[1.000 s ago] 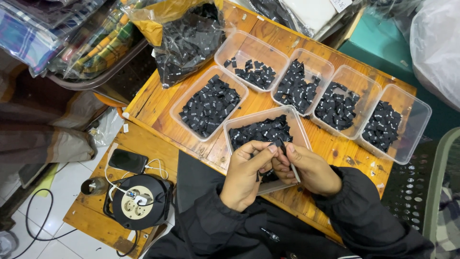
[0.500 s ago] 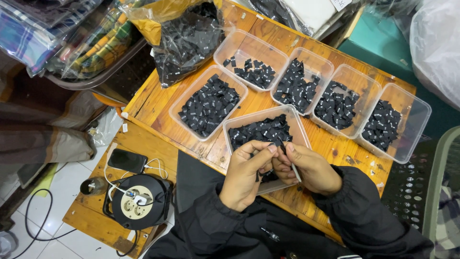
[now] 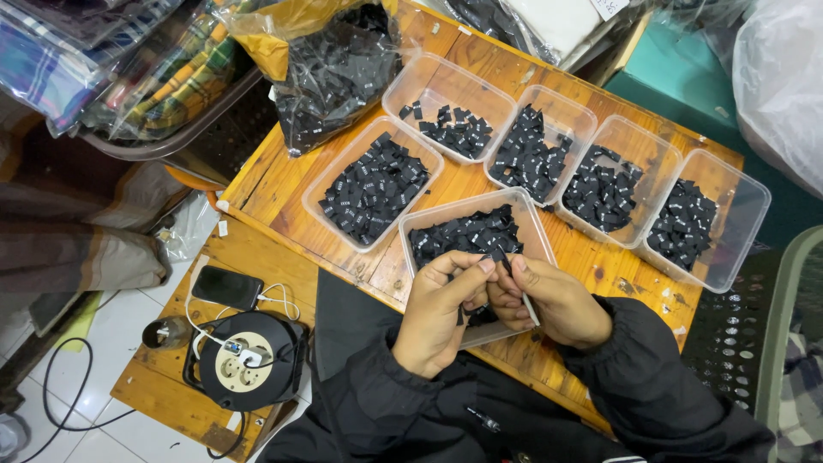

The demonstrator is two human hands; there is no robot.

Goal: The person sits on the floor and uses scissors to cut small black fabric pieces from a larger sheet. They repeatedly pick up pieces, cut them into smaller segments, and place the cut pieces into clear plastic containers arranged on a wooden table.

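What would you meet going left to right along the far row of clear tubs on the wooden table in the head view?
Half-empty tub → second tub → third tub → rightmost tub, each holding small black pieces.

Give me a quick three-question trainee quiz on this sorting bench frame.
1. How many clear plastic trays holding small black pieces sit on the wooden table?
2. True or false: both hands are over the nearest tray.
3. What lies on the low bench beside the phone? A) cable reel B) scissors C) cup

Key:
1. Six.
2. True: left hand and right hand meet there, pinching a small black piece.
3. A, the cable reel.
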